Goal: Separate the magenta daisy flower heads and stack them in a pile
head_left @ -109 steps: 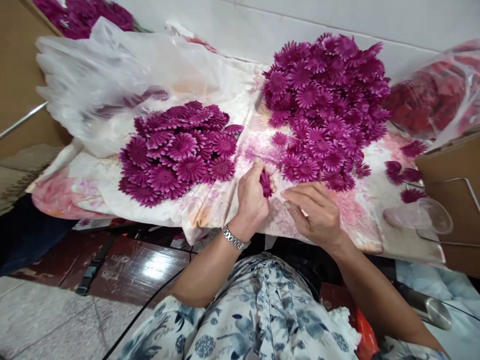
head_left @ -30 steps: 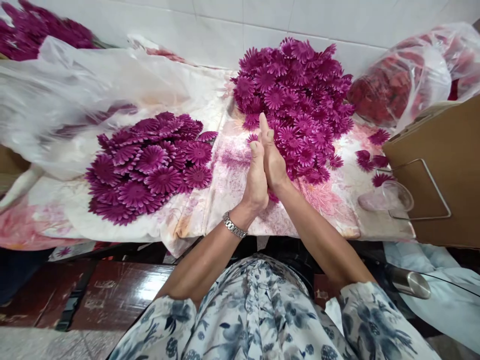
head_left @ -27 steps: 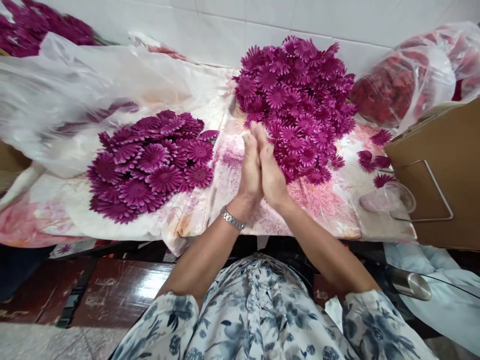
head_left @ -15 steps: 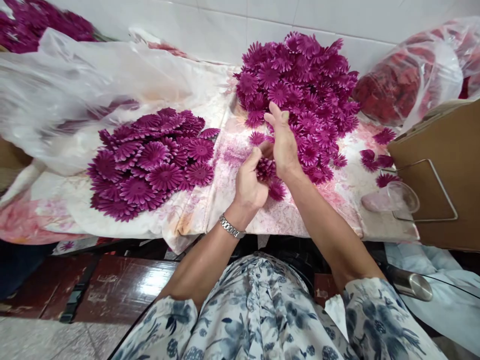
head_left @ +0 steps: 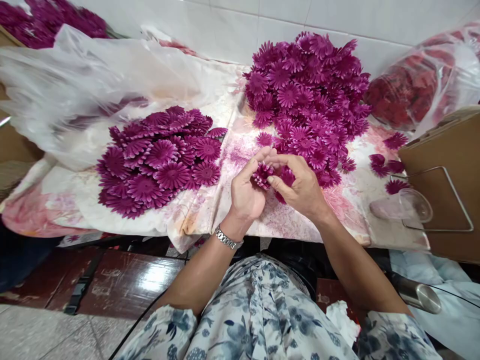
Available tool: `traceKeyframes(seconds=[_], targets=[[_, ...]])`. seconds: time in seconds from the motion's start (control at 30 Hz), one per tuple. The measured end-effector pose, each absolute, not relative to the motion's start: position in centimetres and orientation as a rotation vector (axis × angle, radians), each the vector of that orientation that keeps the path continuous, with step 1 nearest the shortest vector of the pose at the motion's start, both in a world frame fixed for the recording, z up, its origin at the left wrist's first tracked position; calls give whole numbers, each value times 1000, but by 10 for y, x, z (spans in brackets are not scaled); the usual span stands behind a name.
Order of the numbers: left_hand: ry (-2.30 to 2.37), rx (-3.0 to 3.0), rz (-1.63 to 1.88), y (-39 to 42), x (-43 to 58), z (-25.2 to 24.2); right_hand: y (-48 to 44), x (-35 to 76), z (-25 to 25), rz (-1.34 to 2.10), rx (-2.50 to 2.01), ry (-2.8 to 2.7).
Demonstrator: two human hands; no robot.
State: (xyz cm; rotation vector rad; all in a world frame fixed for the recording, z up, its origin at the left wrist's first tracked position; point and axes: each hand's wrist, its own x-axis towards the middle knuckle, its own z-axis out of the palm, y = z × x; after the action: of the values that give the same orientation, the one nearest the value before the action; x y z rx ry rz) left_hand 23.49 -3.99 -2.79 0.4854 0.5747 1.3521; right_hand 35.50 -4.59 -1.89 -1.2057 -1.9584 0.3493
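Between my hands is a small, tightly cupped purple artificial flower head (head_left: 262,175) with pale petal tips. My left hand (head_left: 246,196), with a metal-banded watch on its wrist, curls around the flower from the left. From the right, my right hand (head_left: 303,186) bends over it, the thumb against the petals and the fingers meeting the left fingertips. A tall heap of small purple flower heads (head_left: 307,95) rises just behind my hands. On the left lies a pile of flatter, wider purple petal layers (head_left: 161,167).
Loose purple petals (head_left: 378,164), a clear plastic cup (head_left: 416,205) and a cardboard box (head_left: 446,160) with a wire handle are at the right. Behind them sits a bag of red petals (head_left: 401,95). Plastic sheeting (head_left: 93,75) covers the back left. A stained cloth (head_left: 202,210) covers the table.
My right hand has come down from its raised position with outstretched fingers and closed around the flower. My left hand still holds the flower. The whole view has shifted slightly.
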Motion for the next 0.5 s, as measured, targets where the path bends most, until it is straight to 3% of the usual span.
traceKeyframes(seconds=[0.3, 0.4, 0.5], targets=[[652, 591, 1403, -54, 233, -25, -54, 355, -21, 243, -1194, -1902], [843, 636, 1578, -66, 227, -26, -57, 358, -21, 73, -1157, -1859], [843, 614, 1403, -77, 224, -27, -62, 360, -25, -135, -1085, -1923]])
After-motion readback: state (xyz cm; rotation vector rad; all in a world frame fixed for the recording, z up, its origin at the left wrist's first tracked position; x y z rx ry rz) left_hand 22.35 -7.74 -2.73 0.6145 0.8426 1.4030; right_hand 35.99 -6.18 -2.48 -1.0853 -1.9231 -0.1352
